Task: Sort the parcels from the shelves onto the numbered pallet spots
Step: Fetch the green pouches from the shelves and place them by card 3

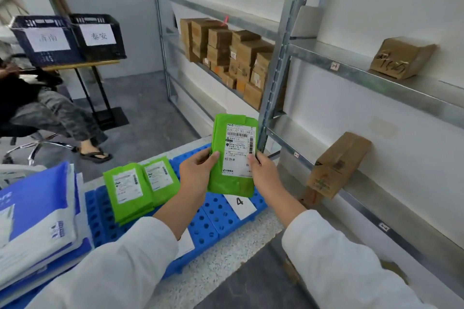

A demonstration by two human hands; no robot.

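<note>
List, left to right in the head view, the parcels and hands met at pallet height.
Blue-and-white mailers, stacked green parcels, left hand, held green parcel, right hand, lower-shelf cardboard box.

Bright even indoor light, soft shadows, slight overall blur, wide-angle bending at edges

Both hands [198, 173] hold green parcel [232, 155] — above pallet [213, 223].

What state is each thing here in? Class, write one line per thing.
Held parcel: upright, label towards camera, above pallet.
Left grip: pinches parcel's left edge.
Right grip: pinches its right edge.
Green piles: two, flat on pallet.
Stacked boxes: closed, piled together.
Upper box: closed, standing alone.
Lower box: closed, tilted.
</note>
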